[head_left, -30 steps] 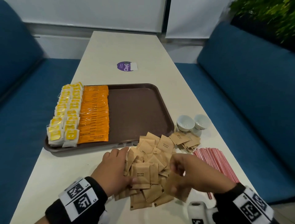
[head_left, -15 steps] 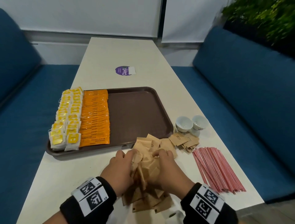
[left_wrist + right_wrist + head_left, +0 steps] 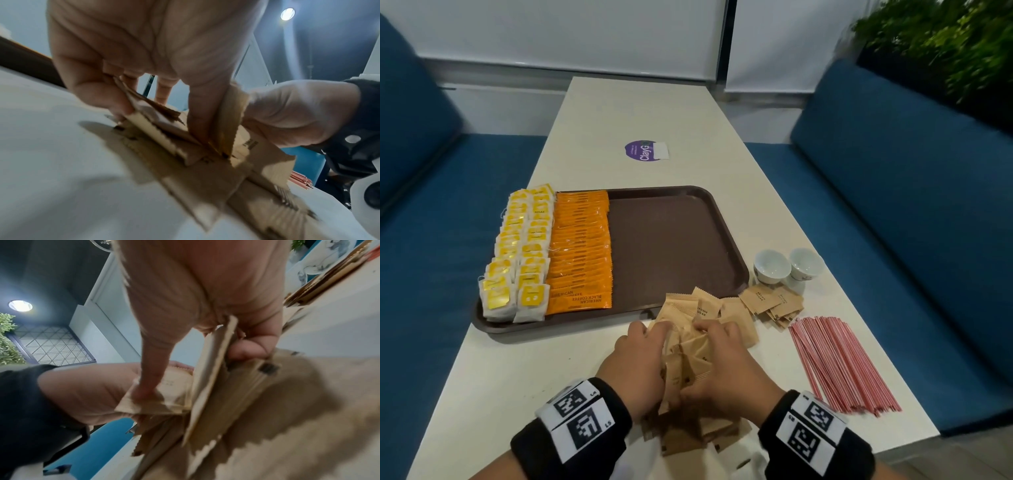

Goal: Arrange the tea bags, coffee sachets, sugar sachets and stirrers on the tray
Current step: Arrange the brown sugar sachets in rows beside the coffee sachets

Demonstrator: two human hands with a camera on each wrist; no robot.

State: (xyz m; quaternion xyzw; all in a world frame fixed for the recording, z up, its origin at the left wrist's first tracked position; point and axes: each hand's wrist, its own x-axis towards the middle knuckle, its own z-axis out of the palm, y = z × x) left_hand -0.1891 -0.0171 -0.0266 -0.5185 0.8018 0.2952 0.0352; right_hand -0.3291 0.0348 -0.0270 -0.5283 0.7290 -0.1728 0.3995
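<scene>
Tray (image 3: 674, 246) right half bare; cups (image 3: 787, 265), stirrers (image 3: 842, 363) crowd right.

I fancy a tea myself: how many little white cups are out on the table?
2. The left cup and the right cup stand side by side on the table, just right of the brown tray, behind some sugar sachets. None seem hidden.

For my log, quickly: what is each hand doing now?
Left hand: closed, holding brown sugar sachets.
Right hand: closed, holding the same sachets.
</scene>
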